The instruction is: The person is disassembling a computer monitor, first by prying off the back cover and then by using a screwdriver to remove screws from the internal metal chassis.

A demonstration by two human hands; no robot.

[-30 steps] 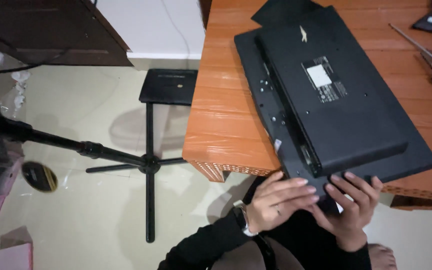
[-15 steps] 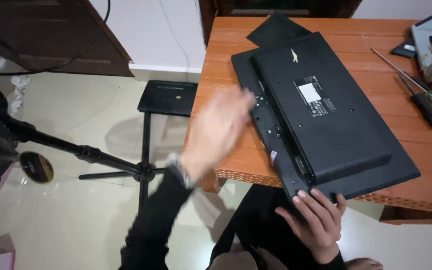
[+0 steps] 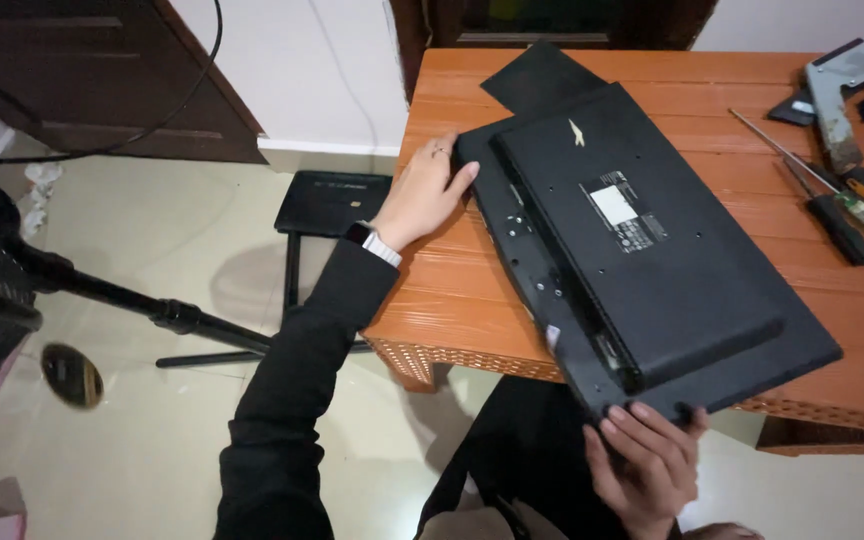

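Observation:
A black flat monitor (image 3: pixel 642 250) lies face down and slanted on an orange wooden table (image 3: pixel 462 300), its near corner hanging over the table's front edge. My left hand (image 3: pixel 420 192) rests flat on the table with its fingers against the monitor's far left corner. My right hand (image 3: pixel 647 450) grips the overhanging near corner from below, fingers curled over the edge. A white label (image 3: pixel 617 205) sits on the monitor's raised back cover.
A flat black panel (image 3: pixel 537 75) lies beyond the monitor. Screwdrivers (image 3: pixel 832 200) and a grey metal bracket (image 3: pixel 837 85) lie at the table's right. On the floor at left stand a black stool-like stand (image 3: pixel 332 200) and a tripod leg (image 3: pixel 152 310).
My left hand left the monitor's near corner, swung up to the left, and now lies against the far left corner. My right hand stays on the near corner.

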